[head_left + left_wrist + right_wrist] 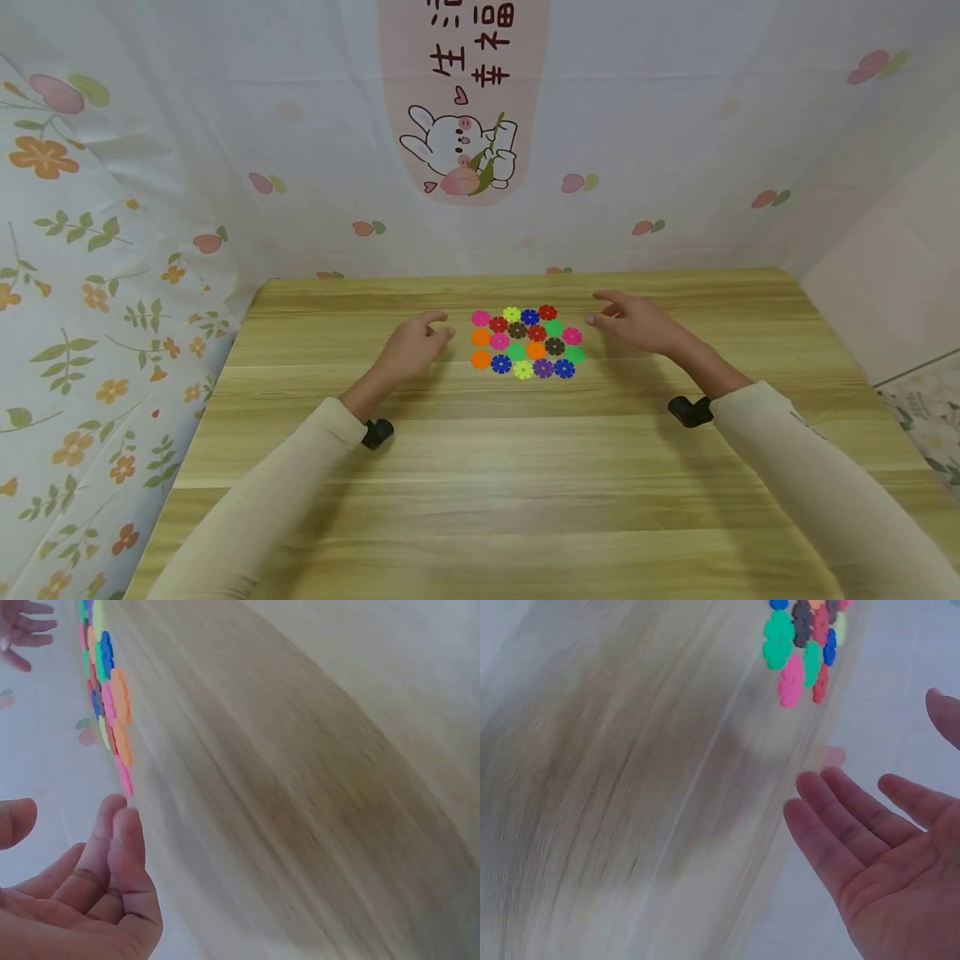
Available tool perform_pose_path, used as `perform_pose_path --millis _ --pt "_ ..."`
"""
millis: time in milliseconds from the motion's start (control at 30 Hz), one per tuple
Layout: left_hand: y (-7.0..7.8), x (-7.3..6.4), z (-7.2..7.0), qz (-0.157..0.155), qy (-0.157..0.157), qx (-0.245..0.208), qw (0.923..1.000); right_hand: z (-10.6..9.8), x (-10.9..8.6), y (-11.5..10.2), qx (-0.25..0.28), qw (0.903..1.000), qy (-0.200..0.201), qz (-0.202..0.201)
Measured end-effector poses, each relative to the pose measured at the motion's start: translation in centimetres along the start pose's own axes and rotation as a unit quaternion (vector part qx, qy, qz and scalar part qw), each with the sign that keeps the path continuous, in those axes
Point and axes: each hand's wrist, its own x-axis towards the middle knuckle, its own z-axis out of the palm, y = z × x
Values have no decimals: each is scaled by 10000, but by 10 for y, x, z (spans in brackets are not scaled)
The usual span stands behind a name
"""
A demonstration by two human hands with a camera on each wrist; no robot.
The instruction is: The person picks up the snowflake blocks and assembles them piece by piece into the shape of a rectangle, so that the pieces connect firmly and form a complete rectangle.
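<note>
Several flat, notched plastic discs (522, 369) in pink, orange, yellow, blue, red, green, brown and purple lie side by side in a block on the wooden table. To the left of them is my left hand (412, 346), its fingers loosely bent and nothing in its grasp. My right hand (637, 323) hovers to the right of the block, also holding nothing. In the right wrist view, its palm and spread fingers (821, 838) show clearly, with a pink disc (791, 681) beyond the fingertips. The left wrist view shows an orange disc (120, 696) past the left fingertips.
The wooden table (480, 483) extends toward me and to both sides. Behind it hangs a pale cloth (300, 125) with a printed rabbit, and a flowered cloth (90, 333) borders the left side. Small black devices (378, 433) sit at both wrists.
</note>
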Motion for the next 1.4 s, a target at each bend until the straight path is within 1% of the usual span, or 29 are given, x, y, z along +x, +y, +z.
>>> perform_pose_path --millis 67,133,233,333,467,600,700,800,933,1000,1133,1200,1400 --pt "2 0 0 -166 -66 -311 9994 0 3 2 302 9995 -45 87" --pt "3 1 1 -311 -174 -705 9969 0 4 4 621 9979 -106 166" --pt "3 3 5 -517 -347 -1358 9888 0 6 4 1112 9931 -212 303" --pt "3 5 9 -693 -442 -1765 9809 2 7 6 1431 9886 -285 364" --pt "4 7 12 -916 -437 -1863 9772 5 10 9 1791 9820 -380 458" --pt "5 8 14 -1225 -461 -2091 9691 9 14 11 2049 9760 -432 591" --pt "6 8 16 -1377 -520 -2243 9633 12 16 13 2250 9711 -483 634" --pt "6 9 19 -1410 -604 -2285 9614 16 19 15 2430 9664 -533 645" --pt "5 10 24 -1403 -724 -2346 9592 22 22 20 2519 9636 -588 681" --pt "4 10 27 -1436 -771 -2416 9566 24 23 22 2530 9629 -638 684" --pt "3 10 33 -1511 -823 -2476 9535 29 26 27 2506 9634 -732 606" --pt "4 10 35 -1530 -819 -2477 9532 31 27 29 2508 9633 -733 614" --pt "5 9 36 -1531 -844 -2514 9519 37 30 28 2425 9657 -697 615"
